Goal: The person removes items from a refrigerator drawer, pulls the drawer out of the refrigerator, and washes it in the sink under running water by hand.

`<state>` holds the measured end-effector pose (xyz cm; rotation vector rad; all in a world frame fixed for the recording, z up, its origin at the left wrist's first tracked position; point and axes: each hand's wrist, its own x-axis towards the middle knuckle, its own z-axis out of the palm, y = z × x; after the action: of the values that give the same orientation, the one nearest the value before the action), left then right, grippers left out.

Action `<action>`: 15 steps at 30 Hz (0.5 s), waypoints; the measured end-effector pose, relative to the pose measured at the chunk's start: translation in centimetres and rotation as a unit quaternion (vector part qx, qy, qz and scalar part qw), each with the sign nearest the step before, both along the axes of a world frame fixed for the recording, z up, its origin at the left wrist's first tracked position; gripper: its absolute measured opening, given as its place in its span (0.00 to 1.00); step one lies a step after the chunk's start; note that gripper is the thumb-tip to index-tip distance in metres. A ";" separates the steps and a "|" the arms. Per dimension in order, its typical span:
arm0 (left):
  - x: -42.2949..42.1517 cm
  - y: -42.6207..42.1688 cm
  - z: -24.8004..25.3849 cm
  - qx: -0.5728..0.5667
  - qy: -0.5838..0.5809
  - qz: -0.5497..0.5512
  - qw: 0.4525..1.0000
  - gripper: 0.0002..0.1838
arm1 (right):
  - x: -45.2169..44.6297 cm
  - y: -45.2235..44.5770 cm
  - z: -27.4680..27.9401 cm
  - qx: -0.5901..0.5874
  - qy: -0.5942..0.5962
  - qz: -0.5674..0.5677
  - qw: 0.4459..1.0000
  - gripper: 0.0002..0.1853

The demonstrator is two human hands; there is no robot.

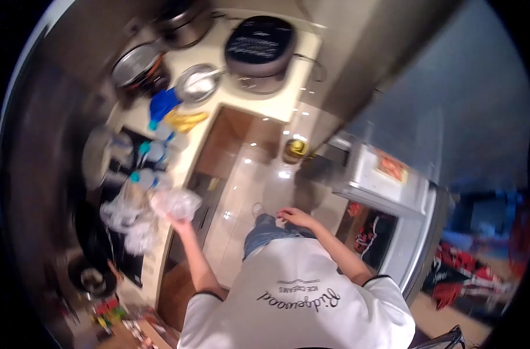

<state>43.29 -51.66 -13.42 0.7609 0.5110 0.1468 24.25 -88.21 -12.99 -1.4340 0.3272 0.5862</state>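
Note:
My left hand (182,224) is closed on a clear plastic bag (180,203) at the counter's front edge. Something pale pinkish shows through the bag, too blurred to name. More crumpled white plastic bags (125,215) lie just left of it on the counter. Several clear bottles with teal caps (154,152) are beyond them. My right hand (294,217) hangs over the floor in front of my thighs, fingers loosely bent and apart, with nothing seen in it.
The counter (177,131) also bears bananas (186,120), a metal bowl (198,84), pots (138,64) and a dark-lidded appliance (262,43). A yellow-topped container (295,149) stands on the floor. Right of me a fridge (416,224) stands open, a red-labelled white box (387,168) at it.

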 end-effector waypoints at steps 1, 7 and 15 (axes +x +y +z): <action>0.2 0.1 -0.5 0.013 -0.040 -0.022 0.999 0.32 | 0.0 -0.3 0.6 -0.006 0.002 -0.010 1.000 0.16; 2.4 3.3 -3.3 -0.206 0.021 0.002 0.978 0.25 | -0.7 -2.0 3.9 0.007 -0.003 -0.055 0.998 0.15; 2.2 2.9 -2.4 -0.148 0.014 -0.018 0.989 0.28 | -5.0 -12.8 15.3 0.213 -0.142 -0.264 0.930 0.18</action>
<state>45.53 -48.75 -15.85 0.4813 0.5311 0.0246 19.23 -100.98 2.35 -0.9338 0.3144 -0.0013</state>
